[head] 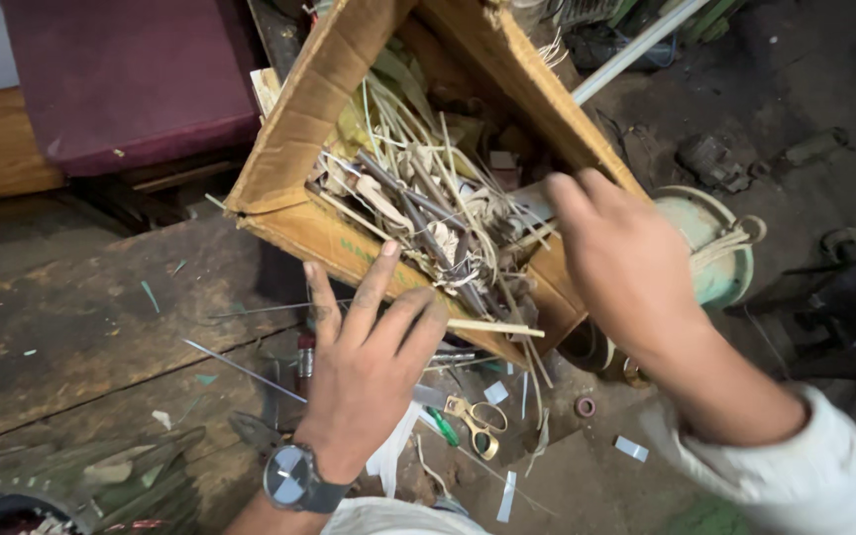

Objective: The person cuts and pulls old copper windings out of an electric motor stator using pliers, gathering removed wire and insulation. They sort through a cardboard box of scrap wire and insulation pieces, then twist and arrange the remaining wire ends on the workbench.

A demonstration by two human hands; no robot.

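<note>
A worn cardboard box point(294, 134) stands tilted above a dark wooden workbench point(81, 317), filled with several thin strips, sticks and tubes point(428, 213). My left hand point(369, 372), with a wristwatch point(289, 478) on the wrist, has its fingers spread and rests against the box's lower front edge. My right hand point(626, 263), in a white sleeve, reaches into the box from the right with its fingers among the strips; what the fingertips touch is hidden.
Brass-handled scissors point(478, 421), a green-handled tool point(443, 428), paper scraps and thin metal rods point(245, 370) lie below the box. A pale green round container point(720, 253) stands to the right. A maroon cushion point(131, 74) on a wooden bench is at upper left.
</note>
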